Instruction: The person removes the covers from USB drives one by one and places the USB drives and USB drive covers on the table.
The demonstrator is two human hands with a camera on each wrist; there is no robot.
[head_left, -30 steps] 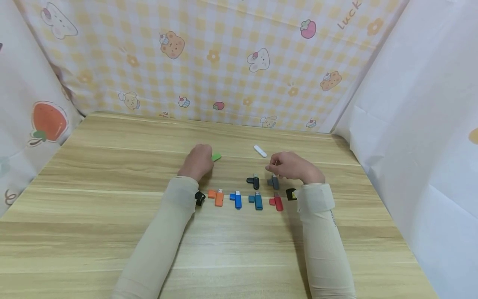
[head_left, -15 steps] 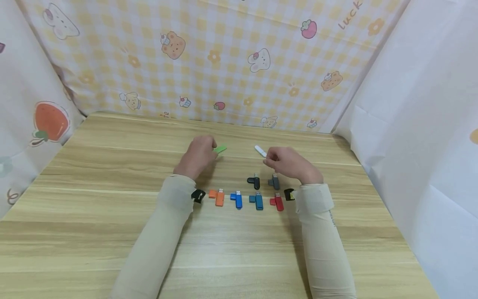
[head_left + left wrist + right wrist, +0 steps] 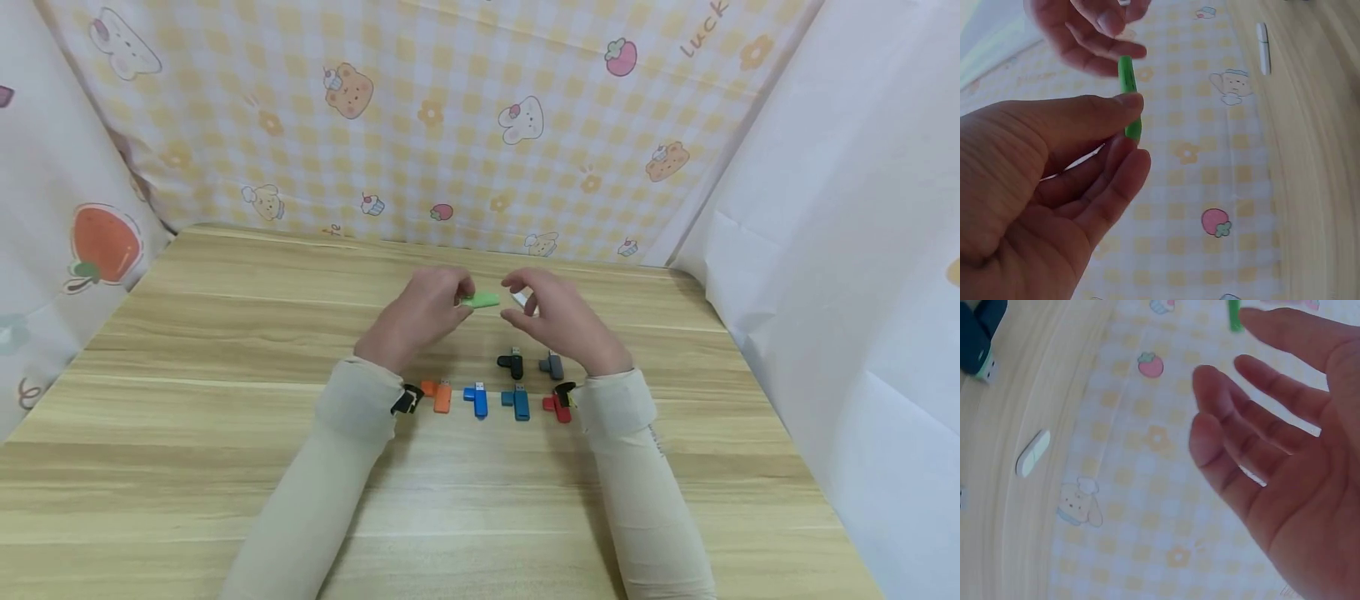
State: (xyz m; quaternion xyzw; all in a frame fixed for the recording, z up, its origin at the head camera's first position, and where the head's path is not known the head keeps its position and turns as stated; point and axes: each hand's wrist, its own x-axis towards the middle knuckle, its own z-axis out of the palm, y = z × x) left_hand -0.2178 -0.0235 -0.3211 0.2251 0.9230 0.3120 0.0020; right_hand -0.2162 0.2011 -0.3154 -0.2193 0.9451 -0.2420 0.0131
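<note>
In the head view my left hand (image 3: 420,317) pinches a green USB stick (image 3: 483,300) between thumb and fingers, its far end pointing right. Close up in the left wrist view, the green USB stick (image 3: 1127,81) stands nearly upright, with the thumb (image 3: 1094,119) pressed along one side. Facing it is my right hand (image 3: 562,321), thumb and fingers spread apart, holding nothing. The right wrist view has the right hand's fingers (image 3: 1222,419) loosely bent, the green stick's end near the thumb tip. Behind the right fingers lies a white USB stick (image 3: 517,297), partly hidden.
Nearer on the wooden table (image 3: 450,517) lie uncapped USB sticks: black (image 3: 514,363), grey (image 3: 555,365), orange (image 3: 442,397), blue (image 3: 480,402), teal (image 3: 521,403) and red (image 3: 561,410), partly covered by the right wrist's black device (image 3: 566,392). A checked cloth (image 3: 450,150) hangs behind.
The left hand has carried the green USB stick right and away from me. The right hand has moved left and away toward it, its thumb and fingers spreading apart.
</note>
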